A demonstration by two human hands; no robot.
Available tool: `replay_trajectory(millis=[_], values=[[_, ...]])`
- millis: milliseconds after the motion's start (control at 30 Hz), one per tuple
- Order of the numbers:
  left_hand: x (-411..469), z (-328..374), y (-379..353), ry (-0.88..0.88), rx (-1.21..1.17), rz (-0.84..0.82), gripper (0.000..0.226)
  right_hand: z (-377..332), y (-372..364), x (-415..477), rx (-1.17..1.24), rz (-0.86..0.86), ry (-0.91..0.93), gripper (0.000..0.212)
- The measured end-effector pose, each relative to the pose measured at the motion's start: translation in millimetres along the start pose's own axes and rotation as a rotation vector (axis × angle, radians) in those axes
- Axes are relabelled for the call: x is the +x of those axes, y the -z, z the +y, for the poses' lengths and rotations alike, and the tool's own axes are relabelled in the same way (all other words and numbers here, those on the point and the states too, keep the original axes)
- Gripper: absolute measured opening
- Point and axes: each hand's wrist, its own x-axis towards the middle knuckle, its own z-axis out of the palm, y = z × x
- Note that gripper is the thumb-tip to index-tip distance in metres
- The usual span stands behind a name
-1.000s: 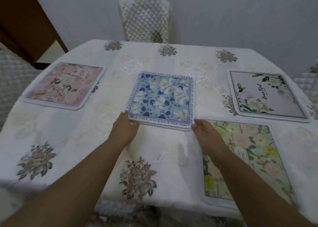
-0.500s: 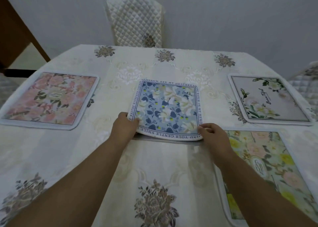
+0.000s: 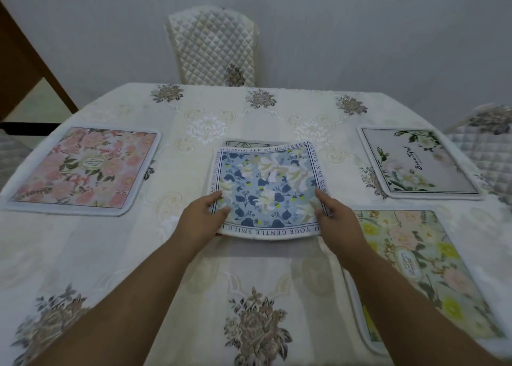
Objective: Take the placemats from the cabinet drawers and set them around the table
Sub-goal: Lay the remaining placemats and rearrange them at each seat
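A blue floral placemat (image 3: 266,188) with lettering round its border is lifted off the table's middle, its near edge raised. My left hand (image 3: 203,216) grips its near left corner, thumb on top. My right hand (image 3: 333,216) grips its near right corner. Under its far edge shows the strip of another placemat (image 3: 249,143) lying on the cloth. A pink floral placemat (image 3: 83,171) lies at the left. A white placemat with green leaves (image 3: 415,163) lies at the far right, and a yellow-green floral placemat (image 3: 415,268) at the near right.
The table (image 3: 124,254) wears a cream embroidered cloth. A quilted chair (image 3: 213,44) stands at the far side against the grey wall. Another quilted chair back (image 3: 482,149) shows at the right. A brown wooden panel (image 3: 25,69) stands at the far left.
Both hands have taken the blue placemat by its near corners and raised it off the table, uncovering the edge of another mat below it. The view has moved closer over the table.
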Motion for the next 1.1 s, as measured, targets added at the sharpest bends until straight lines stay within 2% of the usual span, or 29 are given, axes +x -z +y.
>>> replay_trajectory(millis=[167,333,433,500,533,633,733,833,1100], values=[[-66.8,13.9,9.3,-0.122,0.028,0.034,0.051,-9.1,26.5,-70.1,0.19,0.064,-0.045,0.051],[-162.3,32.5,24.1,-0.152,-0.059,0.006,0.048,-23.1,73.9,-147.5,0.304,0.008,-0.117,0.058],[-229.5,43.3,34.3,-0.18,-0.105,0.011,0.046,-35.3,107.5,-191.3,0.284,-0.051,-0.122,0.042],[-273.0,49.0,38.5,-0.213,-0.103,0.029,0.046,-43.8,126.3,-221.4,0.18,-0.073,-0.058,0.027],[-295.2,51.1,40.1,-0.228,-0.099,0.043,0.046,-48.1,135.3,-238.1,0.103,-0.084,-0.017,0.027],[-358.0,52.4,45.5,-0.27,-0.108,0.117,0.046,-61.3,158.2,-285.0,-0.062,-0.088,0.069,0.05],[-414.8,47.9,52.1,-0.225,-0.249,0.123,0.044,-66.5,174.5,-332.6,-0.058,-0.098,0.16,0.06],[-472.5,43.9,62.1,-0.137,-0.414,0.093,0.052,-63.1,185.0,-381.4,-0.044,-0.115,0.244,0.062],[-589.8,17.1,98.3,-0.076,-0.356,0.155,0.048,-67.1,173.2,-474.5,0.019,-0.254,0.331,0.063]])
